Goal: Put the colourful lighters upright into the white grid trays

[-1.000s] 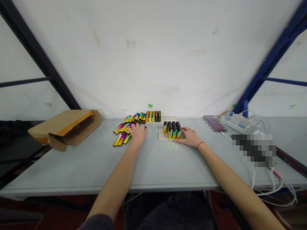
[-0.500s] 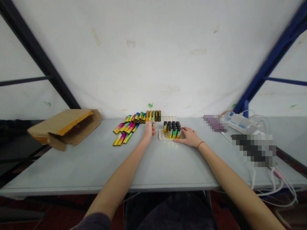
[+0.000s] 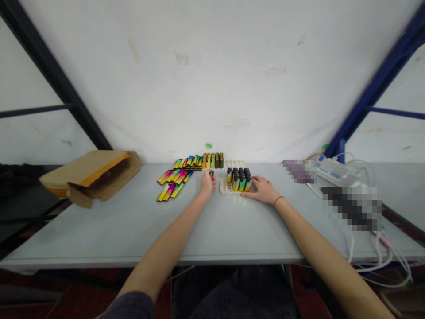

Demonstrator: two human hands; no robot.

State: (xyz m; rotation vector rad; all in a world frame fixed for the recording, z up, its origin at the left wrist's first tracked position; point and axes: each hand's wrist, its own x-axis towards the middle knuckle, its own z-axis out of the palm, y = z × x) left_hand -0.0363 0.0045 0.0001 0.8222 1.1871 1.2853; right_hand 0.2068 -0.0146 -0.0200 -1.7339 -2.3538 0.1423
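Observation:
My left hand [image 3: 207, 185] is closed around a small lighter [image 3: 212, 174], whose dark top pokes out above the fist just left of a white tray [image 3: 227, 190] with holes. Several lighters with black tops and shiny yellow-green bodies [image 3: 242, 181] stand upright in that tray, filling its right and back part, while holes show at its front left. My right hand [image 3: 264, 189] grips the tray's right end, thumb at the front edge and fingers along the side. Rainbow metallic sleeves [image 3: 175, 177] lie in rows left of my left hand.
Behind the left hand stands a block of upright gold and green tubes [image 3: 213, 160]. A second white tray [image 3: 235, 164] sits by the wall. An opened brown carton [image 3: 96, 173] lies left; a power strip [image 3: 332, 170], cables and blurred items are at right.
My left hand has drawn slightly back toward me and turned, so the lighter's dark top now shows. My right hand stays at the tray.

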